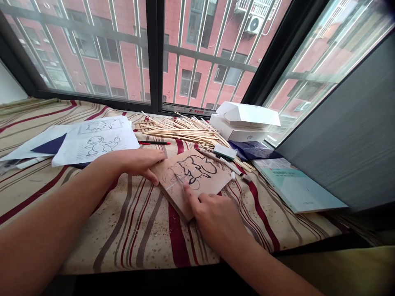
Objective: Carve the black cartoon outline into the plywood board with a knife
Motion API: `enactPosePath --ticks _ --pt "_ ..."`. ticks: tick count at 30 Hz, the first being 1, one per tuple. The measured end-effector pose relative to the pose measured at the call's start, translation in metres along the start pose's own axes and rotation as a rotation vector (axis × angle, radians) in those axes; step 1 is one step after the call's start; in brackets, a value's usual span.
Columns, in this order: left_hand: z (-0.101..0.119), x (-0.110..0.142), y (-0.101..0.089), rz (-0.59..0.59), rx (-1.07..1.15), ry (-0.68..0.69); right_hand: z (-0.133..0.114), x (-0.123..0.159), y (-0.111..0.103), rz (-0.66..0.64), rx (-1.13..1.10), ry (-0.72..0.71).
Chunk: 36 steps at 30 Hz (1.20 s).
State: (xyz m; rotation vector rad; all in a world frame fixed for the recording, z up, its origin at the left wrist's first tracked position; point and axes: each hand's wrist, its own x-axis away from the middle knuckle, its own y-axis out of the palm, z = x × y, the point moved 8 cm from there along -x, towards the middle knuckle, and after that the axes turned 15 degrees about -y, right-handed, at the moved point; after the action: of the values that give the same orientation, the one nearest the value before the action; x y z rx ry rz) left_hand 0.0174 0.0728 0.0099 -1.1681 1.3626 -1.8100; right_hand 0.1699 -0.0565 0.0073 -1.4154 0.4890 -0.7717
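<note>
Pinched between the thumb and fingers of the right hand [216, 216] is a slim pointed tool [179, 178], its index finger stretched along it. I read its long axis as running from the near right toward the far left, tip over the left part of the wooden board [197, 177]; I cannot tell from here whether the point touches. That board lies at the middle of the striped cloth [123, 230], one corner aimed near, and looks too close to square for me to name its long side. On my feed the right hand is nearer the tip, while the left hand [137, 160] clasps the left corner, thumb and fingers set along different edges.

Counting: I make it two hands, one board, one pointed tool in the grip. To the far left, paper sheets [97, 142] overlap, so I cannot settle their number, though two printed drawings show on top. I count one book [299, 191] at the right and one green-and-white block [225, 151] just beyond the board. Thin wooden sticks [185, 130] at the far side are too many to count.
</note>
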Motion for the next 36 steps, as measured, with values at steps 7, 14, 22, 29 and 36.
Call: enactPosePath --ticks 7,14,22,29,36 --pt "0.003 0.001 -0.001 0.005 -0.006 0.01 0.017 -0.008 -0.004 0.054 0.021 -0.048" --pt "0.003 0.003 -0.001 -0.005 -0.034 -0.014 0.017 -0.008 -0.001 0.019 0.02 -0.022" --pt "0.0 0.003 -0.001 -0.007 0.015 0.003 0.082 0.01 -0.008 0.207 -0.04 0.112" --pt "-0.006 -0.004 0.0 0.009 0.053 -0.023 0.159 0.02 0.004 0.26 -0.05 0.192" --pt "-0.017 -0.005 0.005 0.071 0.042 0.023 0.17 0.018 0.013 0.233 -0.098 0.151"
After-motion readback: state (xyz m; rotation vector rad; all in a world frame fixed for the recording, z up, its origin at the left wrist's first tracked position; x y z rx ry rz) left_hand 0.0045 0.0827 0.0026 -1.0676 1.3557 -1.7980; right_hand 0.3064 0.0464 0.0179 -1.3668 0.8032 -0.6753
